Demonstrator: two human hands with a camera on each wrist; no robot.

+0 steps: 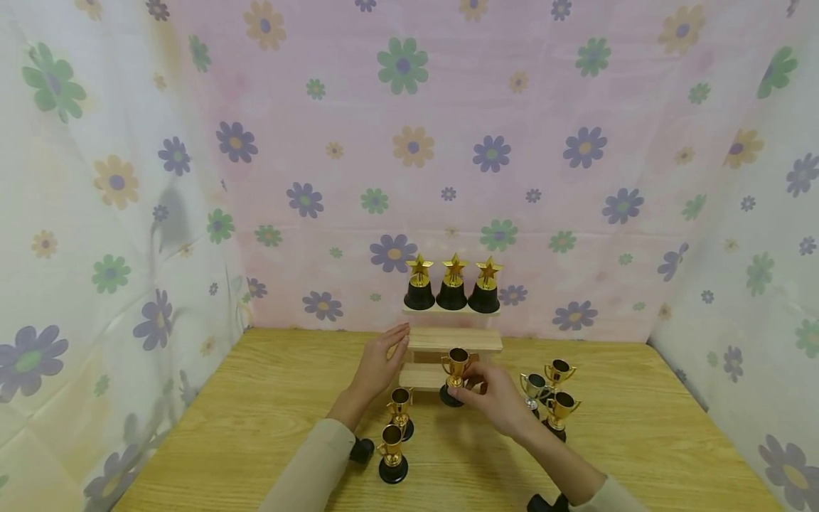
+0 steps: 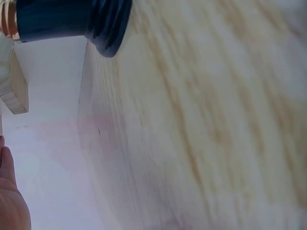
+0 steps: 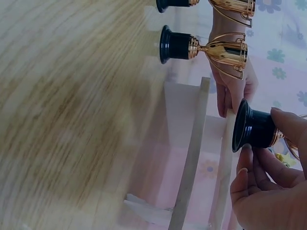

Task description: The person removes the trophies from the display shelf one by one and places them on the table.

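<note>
My right hand (image 1: pixel 498 392) pinches a gold trophy cup (image 1: pixel 457 364) low down, thumb and fingertips at its black base (image 3: pixel 259 128). The cup is upright, held in front of the lowest step of a small wooden tiered stand (image 1: pixel 454 340). With fingers extended, my left hand (image 1: pixel 379 363) rests against the left end of the stand's middle step. Three gold star trophies (image 1: pixel 452 288) with black bases line the top step. On the table close to my left forearm stand two more gold cups, a farther one (image 1: pixel 400 404) and a nearer one (image 1: pixel 392 444).
Right of my right hand, a silver trophy cup (image 1: pixel 534 387) stands grouped with two gold cups, one behind (image 1: pixel 559 371) and one in front (image 1: pixel 561 407). The wooden table (image 1: pixel 269 412) is enclosed by flowered cloth (image 1: pixel 333 128) at the back and sides.
</note>
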